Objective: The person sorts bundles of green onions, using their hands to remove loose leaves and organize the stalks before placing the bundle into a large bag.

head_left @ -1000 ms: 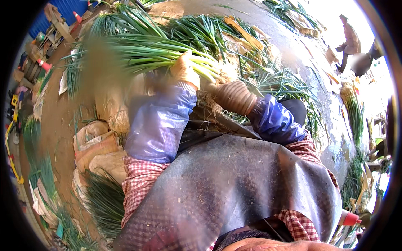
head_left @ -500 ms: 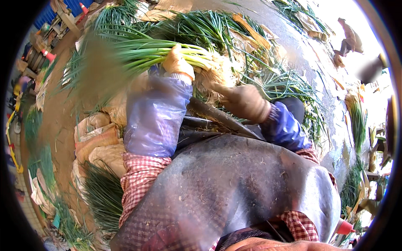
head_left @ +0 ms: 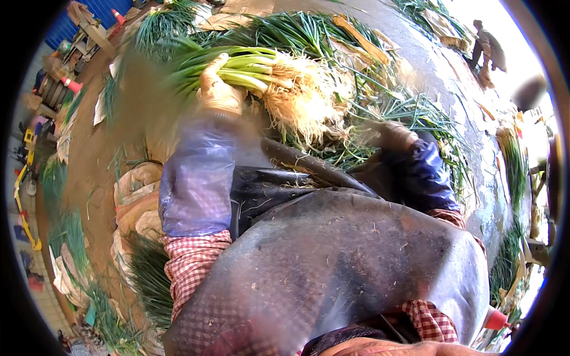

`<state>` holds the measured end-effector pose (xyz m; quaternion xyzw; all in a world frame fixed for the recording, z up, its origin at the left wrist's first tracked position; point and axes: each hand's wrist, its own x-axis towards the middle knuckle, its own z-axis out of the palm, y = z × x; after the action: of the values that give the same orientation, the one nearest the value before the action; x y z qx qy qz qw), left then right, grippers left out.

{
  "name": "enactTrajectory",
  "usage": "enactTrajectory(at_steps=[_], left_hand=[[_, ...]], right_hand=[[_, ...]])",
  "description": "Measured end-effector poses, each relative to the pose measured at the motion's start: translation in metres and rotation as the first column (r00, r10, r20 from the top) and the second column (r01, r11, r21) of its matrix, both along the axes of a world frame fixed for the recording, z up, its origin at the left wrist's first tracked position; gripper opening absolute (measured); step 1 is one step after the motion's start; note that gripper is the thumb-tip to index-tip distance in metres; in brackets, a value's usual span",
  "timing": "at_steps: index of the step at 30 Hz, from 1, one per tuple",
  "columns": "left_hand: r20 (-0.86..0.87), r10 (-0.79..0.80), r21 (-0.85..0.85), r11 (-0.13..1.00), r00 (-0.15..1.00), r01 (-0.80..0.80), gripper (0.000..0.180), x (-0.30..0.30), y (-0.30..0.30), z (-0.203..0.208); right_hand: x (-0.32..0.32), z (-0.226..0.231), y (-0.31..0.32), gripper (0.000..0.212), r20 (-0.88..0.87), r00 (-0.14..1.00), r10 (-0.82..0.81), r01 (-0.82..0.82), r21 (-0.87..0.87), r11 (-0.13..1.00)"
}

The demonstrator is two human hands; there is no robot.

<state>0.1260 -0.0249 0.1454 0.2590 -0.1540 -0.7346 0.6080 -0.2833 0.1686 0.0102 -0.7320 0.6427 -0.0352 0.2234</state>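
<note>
A bunch of green onions [head_left: 258, 72] lies across the front of me, leaves to the left and pale stringy roots to the right. My left hand [head_left: 218, 92], in a tan glove and blue sleeve cover, is closed around its stalks. Off to the right of the roots, my gloved right hand [head_left: 393, 136] is low beside loose green leaves [head_left: 409, 113]; motion smears its fingers, so I cannot see whether it holds anything. A dark grey apron [head_left: 356, 249] covers my lap.
More green onions [head_left: 285, 32] are heaped beyond the bunch. Cloth sacks [head_left: 139, 202] and dark green leaves [head_left: 145, 273] are at my left. Another person [head_left: 490, 47] bends at the far right. Traffic cones [head_left: 71, 85] and a blue wall [head_left: 98, 12] stand far left.
My left hand has shifted left along the stalks with the bunch, whose roots now show fully. My right hand has moved away from the roots, right and down.
</note>
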Motion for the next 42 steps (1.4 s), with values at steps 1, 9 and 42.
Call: enactTrajectory(at_steps=[1,9,42], left_hand=[[-0.034,-0.117,-0.002,0.993,0.993,0.117,0.028,0.005,0.014,0.009],[0.084,-0.158,-0.275,0.945,0.984,0.176,0.02,-0.018,0.032,-0.017],[0.296,-0.846,-0.095,0.435,0.442,0.895,0.047,-0.007,0.1,-0.048]], right_hand=[[0.026,0.036,0.009,0.068,0.105,0.994,0.035,-0.033,-0.022,0.999],[0.11,0.12,-0.007,0.09,0.907,0.402,0.124,0.025,-0.146,0.989],[-0.071,0.299,0.005,0.031,0.703,0.697,0.14,0.453,-0.583,0.675]])
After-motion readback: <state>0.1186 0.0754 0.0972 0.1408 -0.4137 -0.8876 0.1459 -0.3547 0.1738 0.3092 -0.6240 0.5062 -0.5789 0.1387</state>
